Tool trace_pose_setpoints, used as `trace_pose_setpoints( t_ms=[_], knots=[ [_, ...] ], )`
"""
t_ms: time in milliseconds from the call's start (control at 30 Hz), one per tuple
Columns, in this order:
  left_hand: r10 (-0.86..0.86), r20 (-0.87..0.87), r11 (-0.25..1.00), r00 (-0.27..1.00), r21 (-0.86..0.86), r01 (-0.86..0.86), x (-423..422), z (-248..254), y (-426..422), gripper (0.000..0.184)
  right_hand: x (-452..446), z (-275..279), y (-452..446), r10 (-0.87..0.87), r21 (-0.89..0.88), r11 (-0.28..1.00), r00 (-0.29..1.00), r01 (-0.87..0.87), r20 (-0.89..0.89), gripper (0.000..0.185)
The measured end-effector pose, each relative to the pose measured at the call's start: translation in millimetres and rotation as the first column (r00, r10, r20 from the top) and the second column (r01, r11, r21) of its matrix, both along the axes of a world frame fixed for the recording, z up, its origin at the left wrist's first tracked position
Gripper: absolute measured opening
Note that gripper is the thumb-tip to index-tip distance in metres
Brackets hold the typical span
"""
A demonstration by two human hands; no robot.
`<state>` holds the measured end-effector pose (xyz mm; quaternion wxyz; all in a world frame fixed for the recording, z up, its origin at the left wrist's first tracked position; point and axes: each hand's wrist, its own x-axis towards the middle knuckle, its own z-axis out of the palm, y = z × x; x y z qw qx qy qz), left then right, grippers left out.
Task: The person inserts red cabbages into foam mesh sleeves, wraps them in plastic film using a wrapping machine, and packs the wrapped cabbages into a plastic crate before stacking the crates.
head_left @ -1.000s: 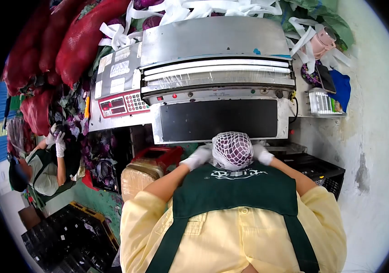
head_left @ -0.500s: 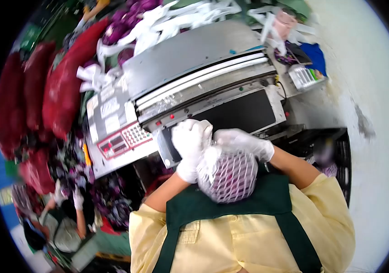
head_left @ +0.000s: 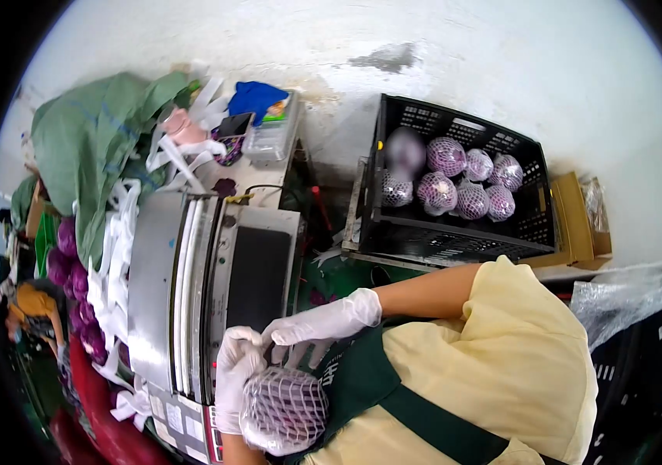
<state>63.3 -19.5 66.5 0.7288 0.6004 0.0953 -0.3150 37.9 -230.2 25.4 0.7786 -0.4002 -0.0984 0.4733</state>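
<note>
A red cabbage (head_left: 286, 411) in a white foam net hangs close to my apron, shiny film showing around it. My left hand (head_left: 238, 372), in a white glove, is closed on the gathered top of its wrapping. My gloved right hand (head_left: 323, 319) comes in from the other side, with its fingers stretched and apart over the cabbage. Its thumb side meets the left fingertips. The gathered end between the hands is mostly hidden.
A wrapping machine (head_left: 149, 294) with a dark plate (head_left: 257, 271) stands beside my hands. Against the wall, a black crate (head_left: 455, 236) holds several netted cabbages (head_left: 446, 156). A cardboard box (head_left: 571, 217) is next to it. Another person (head_left: 36, 306) is at far left.
My view and body have turned right, bringing the black crate into full view. The netted cabbage has come along in my left hand. My right fingers are more spread.
</note>
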Motion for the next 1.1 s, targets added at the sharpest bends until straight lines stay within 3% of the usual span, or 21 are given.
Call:
trace_pose_setpoints(
  t_ms=[33,100,133,167,200,300,333,367,400,500,533,567,633,667,733,800,867,933,967,1033,1100],
  knots=[
    [0.112,0.134,0.983,0.985,0.132,-0.129,4.9,-10.2,-19.1,0.006,-4.0,-4.4,-6.5,-0.018,0.006,1.0,1.0,0.018,-0.003,0.055],
    [0.317,0.185,0.945,0.93,0.027,-0.327,16.8,-17.2,-55.7,0.005,-5.0,-18.7,-24.3,-0.207,0.148,0.973,0.953,0.177,0.223,0.058],
    [0.417,0.204,0.904,0.886,0.003,-0.426,20.9,-20.2,-78.8,0.006,-3.5,-21.6,-43.9,-0.182,0.282,0.938,0.978,0.203,-0.098,0.052],
    [0.433,0.221,0.9,0.874,-0.058,-0.431,20.3,-19.2,-100.3,0.01,-3.0,-18.8,-71.2,-0.389,0.164,0.921,0.865,0.354,0.317,0.044],
    [0.377,0.22,0.926,0.9,-0.099,-0.364,22.9,-22.3,-116.5,0.014,-3.4,-16.5,-104.6,-0.45,0.112,0.843,0.575,0.526,0.683,0.036],
    [0.263,0.193,0.962,0.945,-0.118,-0.244,17.9,-27.9,-155.0,0.017,-0.1,-30.3,-213.4,-0.384,-0.117,0.743,0.562,0.66,0.733,0.034],
    [0.228,0.185,0.969,0.956,-0.136,-0.205,17.4,-37.1,-155.6,0.017,-7.8,-32.7,-246.9,-0.683,-0.012,0.731,0.731,0.683,0.009,0.044],
    [0.23,0.164,0.968,0.959,-0.138,-0.209,18.2,-48.7,-152.5,0.016,-12.6,-55.8,-276.5,-0.787,-0.097,0.616,0.613,0.781,-0.062,0.045],
    [0.238,0.142,0.966,0.961,-0.137,-0.219,16.4,-58.7,-149.1,0.016,-11.6,-88.4,-309.3,-0.796,-0.122,0.593,0.602,0.796,0.059,0.044],
    [0.364,0.116,0.928,0.924,0.034,-0.37,7.3,-65.6,-138.1,0.014,-10.9,-129.5,-348.6,-0.747,-0.406,0.437,0.575,0.803,0.333,0.044],
    [0.378,0.115,0.923,0.919,0.035,-0.384,5.4,-72.6,-125.4,0.014,-6.4,-168.0,-361.2,-0.498,-0.503,0.387,0.635,0.772,0.59,0.045],
    [0.43,0.17,0.876,0.887,0.161,-0.455,0.8,-66.1,-122.3,0.015,-6.9,-166.5,-346.8,-0.398,-0.597,0.356,0.695,0.719,0.598,0.046],
    [0.51,0.255,0.806,0.821,0.191,-0.56,-8.4,-59.4,-94.1,0.014,9.9,-155.1,-322.2,0.158,-0.759,0.139,0.743,0.636,0.651,0.049],
    [0.56,0.306,0.748,0.77,0.213,-0.629,-13.5,-59.2,-77.4,0.014,17.9,-122.1,-297.1,0.206,-0.734,0.112,0.707,0.67,0.677,0.049],
    [0.67,0.428,0.598,0.606,0.171,-0.783,-18.1,-69.3,-32.0,0.012,31.0,-139.9,-293.2,0.142,-0.625,0.086,0.611,0.776,0.778,0.041],
    [0.648,0.622,0.487,0.439,0.105,-0.867,-22.6,-77.0,34.2,0.011,55.8,-161.5,-312.6,-0.033,-0.565,0.178,0.579,0.806,0.815,0.035],
    [0.604,0.735,0.319,0.308,0.132,-0.939,-19.3,-78.8,99.2,0.011,81.2,-149.2,-319.0,0.008,-0.548,0.155,0.554,0.822,0.833,0.03],
    [0.632,0.745,0.158,0.215,0.148,-0.976,-5.3,-94.1,186.0,0.014,116.4,-178.7,-344.3,-0.256,-0.585,0.169,0.608,0.793,0.751,0.027],
    [0.578,0.782,0.109,0.233,0.209,-0.972,4.1,-99.0,221.5,0.018,122.2,-159.6,-325.5,-0.148,-0.469,0.184,0.496,0.864,0.855,0.023],
    [0.539,0.806,0.06,0.245,0.253,-0.965,30.4,-109.7,287.0,0.022,137.2,-131.5,-298.2,-0.189,-0.509,0.156,0.531,0.847,0.826,0.022],
    [0.435,0.802,0.038,0.409,0.437,-0.899,68.1,-123.8,345.1,0.031,142.1,-98.3,-248.3,-0.171,-0.486,0.11,0.498,0.867,0.85,0.022]
  ],
)
